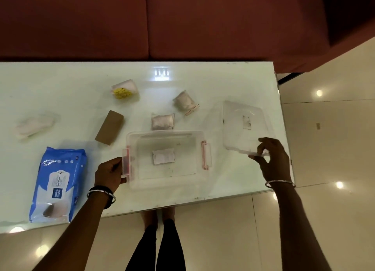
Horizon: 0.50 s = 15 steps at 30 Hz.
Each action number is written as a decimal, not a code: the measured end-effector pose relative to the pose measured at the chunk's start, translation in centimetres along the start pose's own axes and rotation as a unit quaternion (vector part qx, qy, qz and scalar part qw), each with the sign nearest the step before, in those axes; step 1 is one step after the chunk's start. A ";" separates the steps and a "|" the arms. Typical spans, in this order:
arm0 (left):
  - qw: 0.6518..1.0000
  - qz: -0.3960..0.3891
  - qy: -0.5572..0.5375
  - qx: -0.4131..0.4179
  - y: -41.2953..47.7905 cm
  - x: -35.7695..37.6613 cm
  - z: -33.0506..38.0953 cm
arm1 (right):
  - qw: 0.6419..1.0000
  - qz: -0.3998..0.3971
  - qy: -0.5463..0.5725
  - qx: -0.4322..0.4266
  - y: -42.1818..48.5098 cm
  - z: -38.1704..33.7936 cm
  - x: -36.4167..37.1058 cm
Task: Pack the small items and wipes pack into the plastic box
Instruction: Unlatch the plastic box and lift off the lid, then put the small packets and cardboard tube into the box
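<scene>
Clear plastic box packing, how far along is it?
Done: the clear plastic box is open. In hand: the right hand holds its clear lid; the left hand steadies the box. Left: the blue wipes pack, brown cardboard tube and small bags remain outside.

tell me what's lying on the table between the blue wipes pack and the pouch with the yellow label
A flattened brown cardboard tube lies between the wipes pack and the yellow-labelled pouch, on the glass table, seen in the head view.

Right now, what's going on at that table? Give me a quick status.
Left hand on plastic box latch. Right hand holds lid, off box. Box unpacked; wipes pack on table. Nothing blocking.
</scene>
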<state>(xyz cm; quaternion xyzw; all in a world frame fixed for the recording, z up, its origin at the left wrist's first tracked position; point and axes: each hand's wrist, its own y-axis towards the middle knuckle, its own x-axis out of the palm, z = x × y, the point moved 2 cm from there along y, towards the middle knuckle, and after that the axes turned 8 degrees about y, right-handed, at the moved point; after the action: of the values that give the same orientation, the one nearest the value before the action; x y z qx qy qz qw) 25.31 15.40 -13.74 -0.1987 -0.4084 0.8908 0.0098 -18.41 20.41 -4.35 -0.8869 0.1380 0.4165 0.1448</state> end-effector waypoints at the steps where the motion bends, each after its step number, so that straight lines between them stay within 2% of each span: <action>1: 1.000 0.000 0.000 0.000 0.0 0.0 -0.1 | 1.000 0.001 0.003 0.007 -0.3 0.9 1.0; 5: 1.000 -0.001 -0.003 0.002 0.1 0.0 0.0 | 0.998 -0.011 -0.045 0.046 -1.7 3.7 4.6; 10: 1.000 0.001 -0.008 -0.008 0.1 -0.1 -0.1 | 0.987 -0.064 -0.118 0.086 -2.5 5.5 7.8; 15: 1.000 -0.002 -0.003 -0.005 -0.1 -0.1 0.3 | 0.983 -0.093 -0.119 0.105 -3.3 5.9 8.9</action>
<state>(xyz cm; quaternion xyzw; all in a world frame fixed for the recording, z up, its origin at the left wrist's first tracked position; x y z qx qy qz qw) 25.30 15.22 -13.50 -0.1951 -0.4129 0.8896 0.0094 -15.88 24.49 -14.37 -0.8199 0.0801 0.4868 0.2906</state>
